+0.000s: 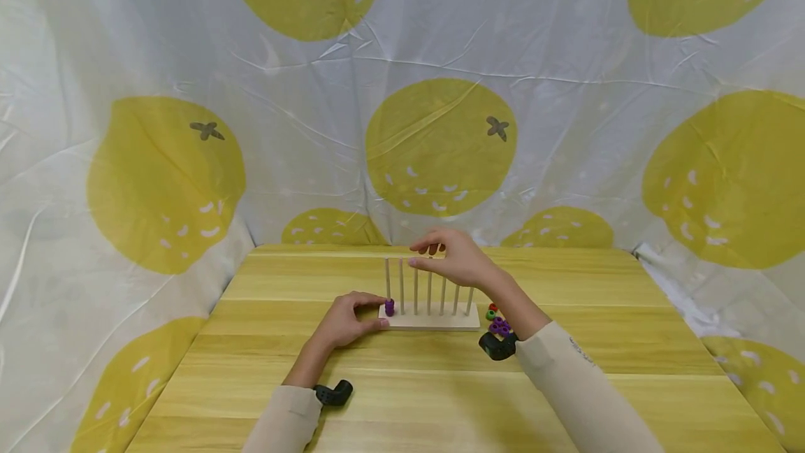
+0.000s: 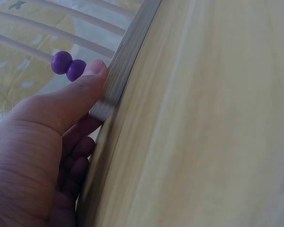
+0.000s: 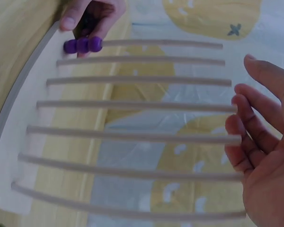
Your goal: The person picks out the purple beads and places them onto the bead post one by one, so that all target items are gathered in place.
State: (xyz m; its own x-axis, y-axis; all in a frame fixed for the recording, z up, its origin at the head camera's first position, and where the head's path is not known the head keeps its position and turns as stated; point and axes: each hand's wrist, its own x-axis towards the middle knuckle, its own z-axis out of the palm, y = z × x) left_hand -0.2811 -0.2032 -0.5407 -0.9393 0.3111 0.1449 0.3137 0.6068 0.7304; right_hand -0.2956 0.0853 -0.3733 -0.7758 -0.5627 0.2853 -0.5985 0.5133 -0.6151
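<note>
A pale wooden peg stand (image 1: 434, 322) with a row of several upright pegs rests on the table. My left hand (image 1: 346, 320) holds the left end of its base, thumb in front and fingers behind. Three purple beads (image 3: 83, 45) are stacked at the bottom of the leftmost peg, close beside the left thumb (image 2: 92, 71). My right hand (image 1: 462, 257) hovers by the tops of the pegs, fingers loosely bent and thumb apart. Nothing shows between those fingers in the right wrist view, where the bare pegs (image 3: 137, 105) point toward the palm.
Loose purple beads (image 1: 501, 327) lie right of the stand, near the right wrist, with a green bead (image 1: 490, 314) and a red bead (image 1: 493, 307) just behind them. Behind the wooden table (image 1: 283, 348) hangs a white cloth (image 1: 302, 124) with yellow fruit prints.
</note>
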